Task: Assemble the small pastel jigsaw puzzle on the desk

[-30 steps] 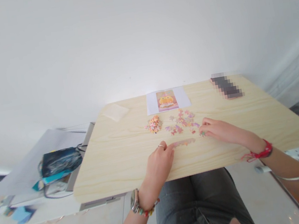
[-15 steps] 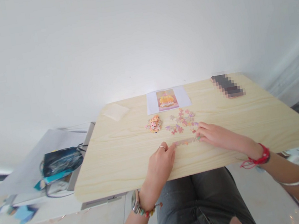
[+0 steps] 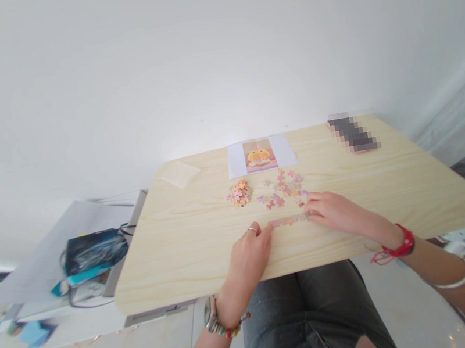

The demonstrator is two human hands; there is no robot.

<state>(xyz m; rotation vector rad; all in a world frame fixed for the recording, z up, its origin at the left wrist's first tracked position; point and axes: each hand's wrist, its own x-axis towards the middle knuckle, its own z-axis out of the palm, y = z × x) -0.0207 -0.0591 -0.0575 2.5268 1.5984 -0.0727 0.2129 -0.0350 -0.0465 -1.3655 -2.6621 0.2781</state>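
Observation:
A short strip of joined jigsaw pieces [image 3: 286, 221] lies flat near the front of the table, between my two hands. My left hand [image 3: 247, 254] is at its left end, fingers curled and the thumb and index fingertip touching the strip. At the right end, my right hand [image 3: 331, 211] has its fingers bent down and pinched on a small jigsaw piece, mostly hidden by the fingertips. Loose pink and purple jigsaw pieces [image 3: 291, 188] are spread just beyond the strip. To their left sits a heaped pile of jigsaw pieces [image 3: 241, 192].
A sheet with a yellow character picture [image 3: 260, 156] lies behind the pieces on the wooden table [image 3: 174, 254]. A phone [image 3: 353, 134] is at the back right, a pale flat packet [image 3: 180, 173] at the back left. A dark bag [image 3: 95, 251] stands left of the table.
Both hands stay almost in place around the strip. My right hand's fingers have shifted very slightly at its right end.

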